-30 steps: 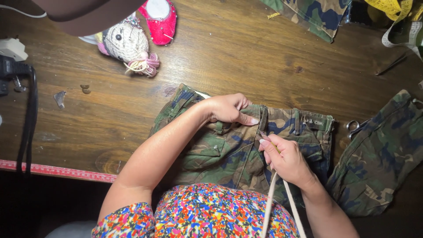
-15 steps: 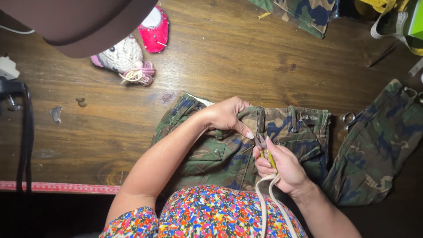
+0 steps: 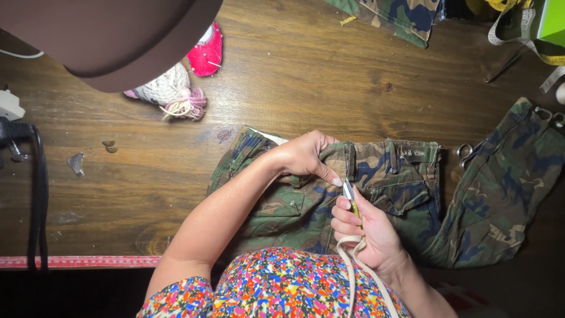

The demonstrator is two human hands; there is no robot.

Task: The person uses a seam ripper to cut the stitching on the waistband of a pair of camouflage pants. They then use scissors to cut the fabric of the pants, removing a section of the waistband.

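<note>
Camouflage trousers (image 3: 388, 182) lie on the wooden table (image 3: 306, 76) with the waistband facing away from me. My left hand (image 3: 306, 156) pinches the waistband near its middle, thumb pressed on the cloth. My right hand (image 3: 365, 232) holds a small yellow-green handled cutter (image 3: 351, 200) with its metal tip touching the fabric just below my left thumb. A cream cord (image 3: 353, 265) loops from under my right hand down toward my lap.
A pink and white pincushion with loose thread (image 3: 176, 94) lies at the back left. Scissors (image 3: 468, 152) rest by the trousers' right side. More camouflage cloth (image 3: 406, 17) lies at the far edge, a black cable (image 3: 35, 188) at left, a red measuring tape (image 3: 76, 262) along the front edge.
My right hand has drawn nearer to my left hand and now points the cutter's tip at the waistband. The left hand stays on the cloth. The view has shifted slightly.
</note>
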